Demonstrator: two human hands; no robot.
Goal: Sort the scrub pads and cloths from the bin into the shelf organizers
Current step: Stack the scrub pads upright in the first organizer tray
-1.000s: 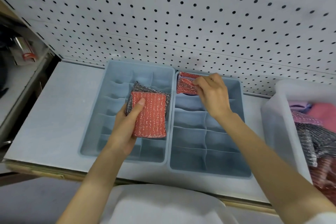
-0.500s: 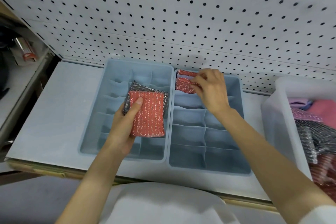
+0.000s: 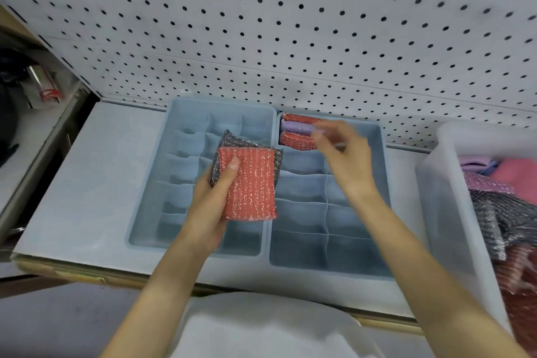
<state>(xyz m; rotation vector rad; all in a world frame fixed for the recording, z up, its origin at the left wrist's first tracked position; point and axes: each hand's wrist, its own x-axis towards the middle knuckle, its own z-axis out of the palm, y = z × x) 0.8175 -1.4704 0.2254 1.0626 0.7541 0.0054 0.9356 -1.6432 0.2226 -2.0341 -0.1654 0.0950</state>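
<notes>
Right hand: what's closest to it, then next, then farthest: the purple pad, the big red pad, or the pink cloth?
1. Purple pad, back corner of the right organizer, beside the right hand.
2. Big red pad, held by the left hand.
3. Pink cloth, in the bin, far right.

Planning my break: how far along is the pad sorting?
Early. Done: three pads stand in the back-left compartment of the right organizer. In hand: the left hand holds a red pad over a grey pad. Left: the bin holds many more; most compartments look empty.
</notes>
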